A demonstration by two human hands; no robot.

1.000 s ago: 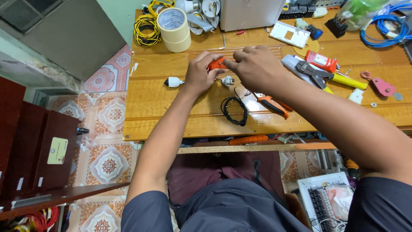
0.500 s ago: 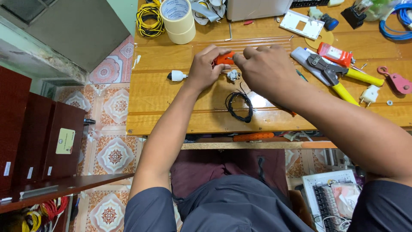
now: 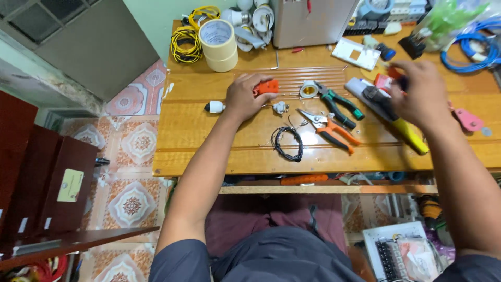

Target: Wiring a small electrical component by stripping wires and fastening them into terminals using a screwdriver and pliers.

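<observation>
My left hand point(image 3: 246, 97) rests on the wooden table point(image 3: 209, 151), shut on a small orange block point(image 3: 269, 86). Just right of it lie a small metal fitting point(image 3: 281, 108) and a little roll of tape point(image 3: 309, 90). My right hand point(image 3: 417, 94) is blurred and hovers far to the right, above a red item point(image 3: 382, 81) and a dark tool with a yellow handle point(image 3: 408, 134). Its fingers are curled; whether they hold anything is unclear. Between the hands lie green-handled pliers point(image 3: 340, 106), orange-handled cutters point(image 3: 330, 128) and a black wire coil point(image 3: 288, 143).
A white plug point(image 3: 214, 107) lies left of my left hand. At the back stand stacked masking tape rolls point(image 3: 219, 44), yellow wire coils point(image 3: 185, 44), a grey box point(image 3: 308, 21), a white switch plate point(image 3: 357, 53) and blue cable point(image 3: 469, 52). A pink part point(image 3: 468, 119) lies far right.
My right hand has left the orange block and swung right toward the red item, uncovering the pliers and cutters. My left hand keeps hold of the orange block.
</observation>
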